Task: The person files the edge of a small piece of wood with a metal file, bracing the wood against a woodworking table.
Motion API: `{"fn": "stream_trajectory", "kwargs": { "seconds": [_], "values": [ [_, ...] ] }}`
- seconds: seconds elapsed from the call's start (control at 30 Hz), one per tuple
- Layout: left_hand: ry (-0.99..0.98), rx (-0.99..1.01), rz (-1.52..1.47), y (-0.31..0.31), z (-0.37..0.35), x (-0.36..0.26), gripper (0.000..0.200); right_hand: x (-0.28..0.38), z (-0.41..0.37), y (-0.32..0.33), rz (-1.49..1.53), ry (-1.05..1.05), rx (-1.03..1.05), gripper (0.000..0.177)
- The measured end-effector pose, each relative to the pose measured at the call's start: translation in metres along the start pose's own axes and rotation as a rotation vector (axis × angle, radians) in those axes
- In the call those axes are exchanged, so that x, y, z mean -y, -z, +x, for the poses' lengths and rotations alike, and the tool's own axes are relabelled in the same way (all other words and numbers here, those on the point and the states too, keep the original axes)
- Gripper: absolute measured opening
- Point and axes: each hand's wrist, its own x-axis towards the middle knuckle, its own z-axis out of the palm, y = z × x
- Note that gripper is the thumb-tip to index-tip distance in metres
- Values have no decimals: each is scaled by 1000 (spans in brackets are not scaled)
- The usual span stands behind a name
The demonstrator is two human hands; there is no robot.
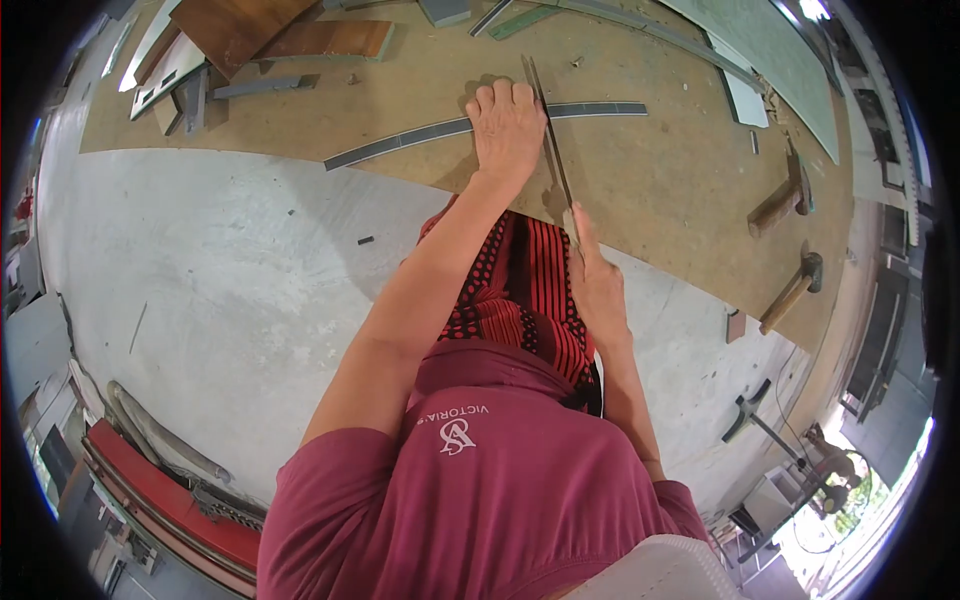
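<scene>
A long narrow dark grey strip [610,109] lies across the brown board, slightly bowed in this wide view. My left hand [507,130] is closed over the strip near its middle, fingers curled over its far side. In my right hand [598,290] is the pale handle of a saw [556,160], with the forefinger stretched along it. The thin blade appears nearly edge-on. It crosses the strip just right of my left hand, pointing away from me. How deep the blade sits in the strip cannot be made out.
The brown board [680,200] rests above a grey concrete floor [230,270]. Two hammers, one upper [778,208] and one lower [793,293], lie at its right. Wood pieces [330,40] are piled at the far left, and a pale green panel [770,70] lies far right.
</scene>
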Motion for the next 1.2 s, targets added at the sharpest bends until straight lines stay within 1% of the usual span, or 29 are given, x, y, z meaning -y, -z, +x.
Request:
{"fn": "stream_trajectory", "kwargs": {
  "seconds": [0.03, 0.07, 0.13, 0.17, 0.23, 0.27, 0.33, 0.47, 0.57, 0.63, 0.77, 0.83, 0.87, 0.93, 1.07, 1.13, 1.2],
  "values": [
    [-2, 2, 1, 0, 0, 0, 17, -1, -6, 1, 47, -50, 27, 58],
    [-5, 5, 2, -1, -1, 0, 17, 0, -11, 3, 49, -49, 29, 58],
    [-7, 3, 1, -1, -2, 0, 17, 2, -17, 6, 41, -126, 70, 58],
    [-8, -1, 0, -1, -1, 0, 17, 1, -16, 6, 45, -122, 67, 58],
    [-10, -3, 7, -2, -2, 0, 17, 0, -11, 3, 8, 2, -7, 54],
    [-8, 0, 10, -3, -1, 1, 17, -1, -4, 2, 12, 10, -11, 54],
    [-10, -8, 9, -3, -1, 1, 17, -1, 13, -1, -75, 140, -92, 53],
    [0, 5, 2, 0, -1, 0, 18, -1, 26, -1, -62, 177, -118, 52],
    [0, 1, 4, -2, -2, 0, 18, -2, 6, 2, -41, 192, -127, 52],
    [3, 1, 1, -2, -1, 0, 18, 0, -11, 8, -15, -15, 14, 53],
    [-3, 7, -2, 0, -2, -1, 18, -3, -22, 5, 29, -5, -4, 53],
    [-2, 2, 5, -2, -2, 0, 18, 6, -9, 9, -43, -40, 56, 54],
    [4, -2, 12, -3, -2, 0, 18, 4, 1, 7, -43, -35, 51, 54],
    [-6, -10, 10, -2, -1, 0, 18, -1, 20, 1, -122, 154, -86, 54],
    [1, -3, 2, -2, -2, 0, 18, 4, 23, 2, -77, 174, -97, 54],
    [5, -3, -3, -1, 0, -1, 17, 6, 7, 9, 10, -11, 44, 57],
    [7, 7, -12, 0, -2, -1, 17, 6, -8, 13, 10, -62, 73, 56]
  ]
}}
